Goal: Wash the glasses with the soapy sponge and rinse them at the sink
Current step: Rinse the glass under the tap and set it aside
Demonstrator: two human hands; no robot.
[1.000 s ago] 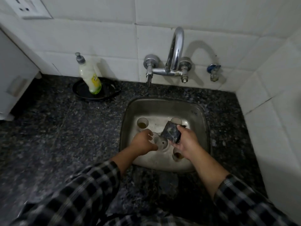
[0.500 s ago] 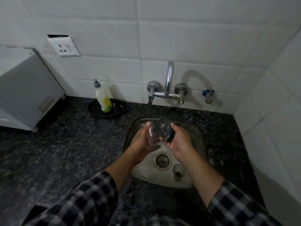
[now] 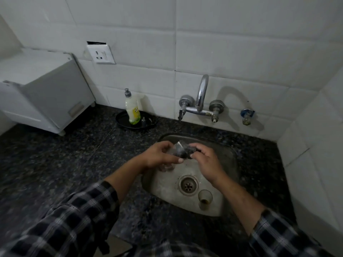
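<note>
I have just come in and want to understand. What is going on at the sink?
A person washes a glass over the sink. The left hand holds it and the right hand presses a dark sponge against it. Another glass stands in the sink beside the drain, with brown dregs inside. I see no water running from the tap.

Home kitchen, steel sink (image 3: 229, 160) set in dark granite counter (image 3: 74, 156), white wall tiles (image 3: 241, 52), dish-soap bottle (image 3: 132, 110)

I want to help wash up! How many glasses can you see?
2: a held glass in the left hand, against the sponge; a standing glass in the sink beside the drain. The hands may hide more.
</note>
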